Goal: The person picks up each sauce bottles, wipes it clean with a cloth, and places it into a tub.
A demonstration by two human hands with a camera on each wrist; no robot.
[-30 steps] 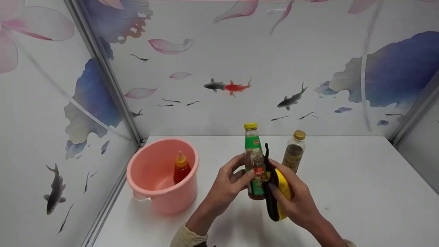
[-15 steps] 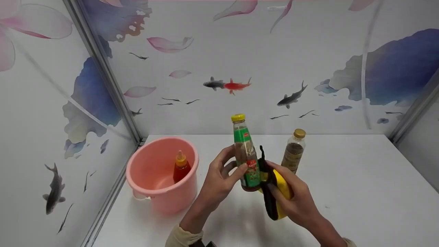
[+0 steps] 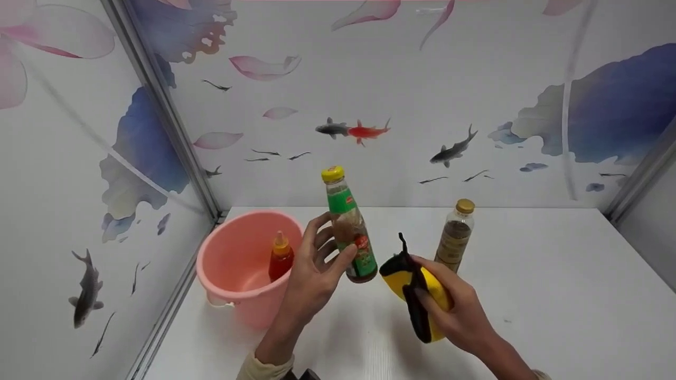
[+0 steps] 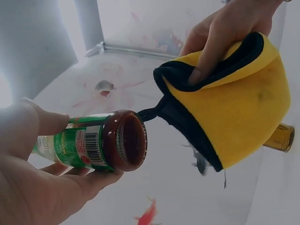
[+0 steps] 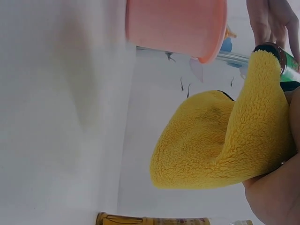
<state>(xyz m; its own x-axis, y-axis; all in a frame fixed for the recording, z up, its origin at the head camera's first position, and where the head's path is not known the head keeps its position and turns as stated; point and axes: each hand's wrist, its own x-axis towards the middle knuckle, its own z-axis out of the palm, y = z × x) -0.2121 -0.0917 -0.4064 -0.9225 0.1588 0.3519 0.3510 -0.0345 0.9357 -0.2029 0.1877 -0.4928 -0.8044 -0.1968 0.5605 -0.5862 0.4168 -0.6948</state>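
Observation:
My left hand (image 3: 311,274) grips a glass sauce bottle (image 3: 348,227) with a yellow cap and green label, thumb on one side and fingers on the other. The bottle is held above the table, its top tilted to the left. In the left wrist view the bottle's base (image 4: 131,140) and barcode face the camera. My right hand (image 3: 454,301) pinches a folded yellow cloth (image 3: 437,290) with black edging and a black hanging loop. Its fleecy side (image 5: 201,140) fills the middle of the right wrist view. A small gap separates cloth and bottle in the head view.
A pink bucket (image 3: 211,274) stands on the left of the white table (image 3: 554,295), with a red squeeze bottle (image 3: 281,258) with a yellow top inside. Behind my right hand stands a gold-capped glass bottle (image 3: 455,237). Printed wall panels enclose the back and sides.
My left hand has moved left and up with the sauce bottle, away from the cloth, toward the bucket. My right hand has stayed nearly in place, and more of the cloth shows.

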